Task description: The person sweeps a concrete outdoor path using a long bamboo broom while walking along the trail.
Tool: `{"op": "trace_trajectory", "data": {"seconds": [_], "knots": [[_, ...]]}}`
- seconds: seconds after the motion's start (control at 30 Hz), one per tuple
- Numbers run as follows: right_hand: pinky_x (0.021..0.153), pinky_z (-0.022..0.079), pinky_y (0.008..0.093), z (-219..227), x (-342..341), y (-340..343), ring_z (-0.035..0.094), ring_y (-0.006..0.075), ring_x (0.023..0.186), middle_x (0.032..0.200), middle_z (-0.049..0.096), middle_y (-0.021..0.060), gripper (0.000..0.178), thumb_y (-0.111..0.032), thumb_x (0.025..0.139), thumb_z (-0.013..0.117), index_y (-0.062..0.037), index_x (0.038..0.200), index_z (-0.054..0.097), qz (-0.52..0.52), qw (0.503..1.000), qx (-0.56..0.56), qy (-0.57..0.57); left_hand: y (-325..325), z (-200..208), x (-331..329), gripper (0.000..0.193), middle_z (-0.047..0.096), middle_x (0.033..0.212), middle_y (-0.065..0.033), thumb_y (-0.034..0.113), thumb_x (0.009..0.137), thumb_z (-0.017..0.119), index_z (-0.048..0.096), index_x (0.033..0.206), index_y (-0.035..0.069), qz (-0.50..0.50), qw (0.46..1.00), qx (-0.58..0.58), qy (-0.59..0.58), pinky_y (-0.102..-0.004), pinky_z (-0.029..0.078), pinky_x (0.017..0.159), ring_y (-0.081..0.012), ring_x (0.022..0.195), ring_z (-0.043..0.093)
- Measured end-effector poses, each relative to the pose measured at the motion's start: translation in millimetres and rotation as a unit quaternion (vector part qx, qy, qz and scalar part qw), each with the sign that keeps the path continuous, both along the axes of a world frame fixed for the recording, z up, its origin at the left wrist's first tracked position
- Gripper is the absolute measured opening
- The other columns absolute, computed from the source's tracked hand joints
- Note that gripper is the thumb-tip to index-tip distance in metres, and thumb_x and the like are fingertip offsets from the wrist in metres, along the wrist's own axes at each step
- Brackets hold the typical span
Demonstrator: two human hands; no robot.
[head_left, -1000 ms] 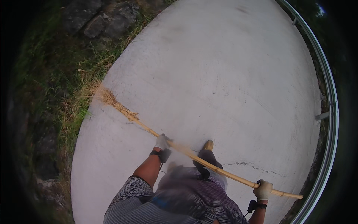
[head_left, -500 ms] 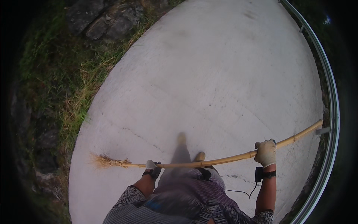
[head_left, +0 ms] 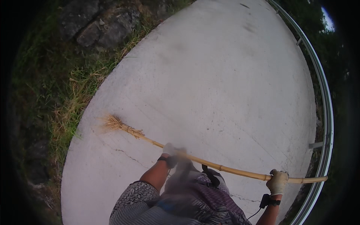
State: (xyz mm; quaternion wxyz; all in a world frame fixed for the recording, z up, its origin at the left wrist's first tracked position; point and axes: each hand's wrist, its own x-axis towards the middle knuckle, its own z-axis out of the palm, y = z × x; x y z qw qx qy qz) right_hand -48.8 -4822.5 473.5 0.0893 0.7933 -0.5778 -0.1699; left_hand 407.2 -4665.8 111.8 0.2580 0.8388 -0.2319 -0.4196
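Observation:
A long yellow bamboo pole (head_left: 234,171) slants across in front of my body, its left end farther from me than its right. At that left end spreads a frayed, straw-like tuft (head_left: 114,123). My left hand (head_left: 171,153), in a pale glove and blurred by motion, is closed round the pole not far from the tuft. Closer to the other end, my gloved right hand (head_left: 278,182) grips it with the fingers wrapped round. Beyond that hand, the bare tip overlaps the guardrail in the picture; whether they touch I cannot tell.
Pale concrete paving (head_left: 210,82) with fine cracks runs ahead of me. Along its right edge curves a metal guardrail (head_left: 325,101) on posts. Grass (head_left: 75,93) and dark rocks (head_left: 108,28) border the left side. A thin cable (head_left: 255,214) hangs by my right wrist.
The bamboo pole has tilted: its tufted end swung forward and its bare end came back toward me. My left hand moved forward and right; my right hand moved back and slightly right.

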Motion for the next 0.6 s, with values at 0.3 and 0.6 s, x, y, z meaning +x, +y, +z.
{"op": "trace_trajectory", "data": {"seconds": [0.3, 0.6], "knots": [[0.067, 0.044, 0.0397, -26.7, 37.3, 3.5, 0.062, 0.0310, 0.063, 0.064, 0.063, 0.0105, 0.008, -0.009, 0.067, 0.064, -0.0124, 0.074, 0.065, -0.060, 0.996, -0.027, -0.066, -182.5, 55.1, 98.2, 0.015, 0.048, 0.073, -0.0071, 0.018, 0.095, 0.044, 0.047, 0.089, 0.005, 0.438, 0.727, -0.272, 0.453, -0.0443, 0.053, 0.070, -0.0237, 0.065, 0.052], [0.069, 0.045, 0.0386, -92.9, 0.7, -67.7, 0.064, 0.0288, 0.064, 0.065, 0.065, 0.0077, 0.006, -0.017, 0.068, 0.066, -0.0165, 0.074, 0.066, -0.019, 0.995, 0.094, -0.028, -140.1, 15.3, 80.3, 0.010, 0.049, 0.072, -0.0072, 0.018, 0.092, 0.051, 0.049, 0.090, 0.009, 0.551, 0.705, -0.242, 0.375, -0.0494, 0.054, 0.065, -0.0235, 0.063, 0.052]]}}
